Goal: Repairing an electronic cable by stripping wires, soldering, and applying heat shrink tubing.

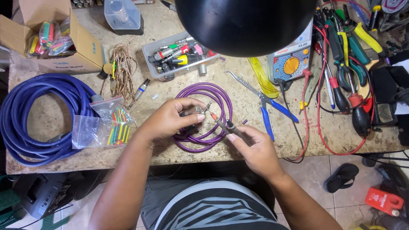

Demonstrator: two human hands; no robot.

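Left hand (172,119) is pinched shut on a metal audio plug (197,110), thumb and forefinger clamped round the barrel, solder end pointing toward my right. Right hand (255,149) is closed in a pen hold on a dark-handled soldering iron (221,125); the orange-collared tip sits right at the plug's bare terminal, touching or nearly so, I can't tell which.

The plug is on the end of the purple cable (206,117), coiled flat on the worktop (255,140) directly under and just beyond both grips.

Progress, my read: cable end looks prepped and the plug body is off its shell, so I'm mid-joint on the terminals. I can't see solder on the lug at this size. Left to do, by my estimate: finish the joint, sleeve it, close the shell.

Around the grips:
- bag of coloured heat-shrink pieces (106,127), just outboard of the left wrist, unopened as far as I can see
- blue-handled long-nose pliers (264,102), beyond the right grip, lying loose
- tray of spare connectors (181,55), farther out past the coil
- multimeter (292,61), well beyond the right grip, partly under the black lamp shade (245,23)
- blue cable coil (38,115), well outboard of the left arm
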